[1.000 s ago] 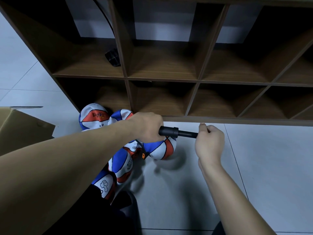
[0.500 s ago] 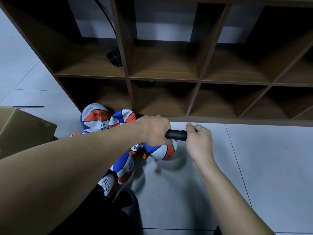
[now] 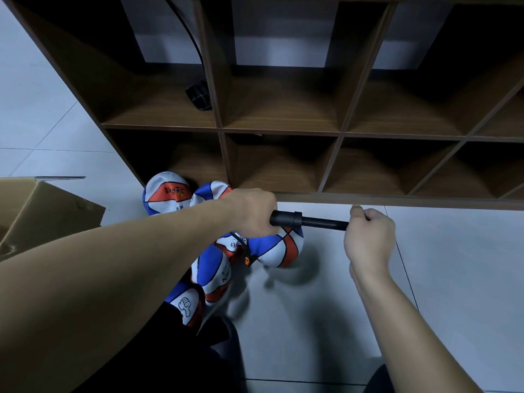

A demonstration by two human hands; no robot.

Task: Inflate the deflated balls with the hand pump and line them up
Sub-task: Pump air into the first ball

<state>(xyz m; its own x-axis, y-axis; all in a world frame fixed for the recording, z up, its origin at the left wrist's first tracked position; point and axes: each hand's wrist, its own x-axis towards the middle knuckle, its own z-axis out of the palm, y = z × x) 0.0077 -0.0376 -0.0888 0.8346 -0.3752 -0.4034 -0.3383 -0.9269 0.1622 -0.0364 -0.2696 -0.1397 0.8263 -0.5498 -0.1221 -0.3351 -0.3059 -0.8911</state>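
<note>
Half a second ago the right hand was pressed up against the pump barrel; now it has drawn away to the right and the dark plunger rod shows between the two hands, about as far out as it was a second ago. The hand pump lies level above the floor, its barrel end buried in the closed left hand, its handle end hidden inside the closed right fist. Just below the barrel sits the ball being filled, blue, white and orange, on the pale floor tiles; a thin hose with an orange fitting seems to run to it, though the needle itself cannot be made out. More balls are heaped to its left, against the foot of the wooden cubby shelf, with a cardboard box at the far left.

The risk, as I judge it, is the needle working loose: the ball rests free on the floor, and a hard or skewed stroke could tug the hose and pull the fitting out or bend it. The ball could also roll away under the heap.

None of the balls yet stands in a line.
</note>
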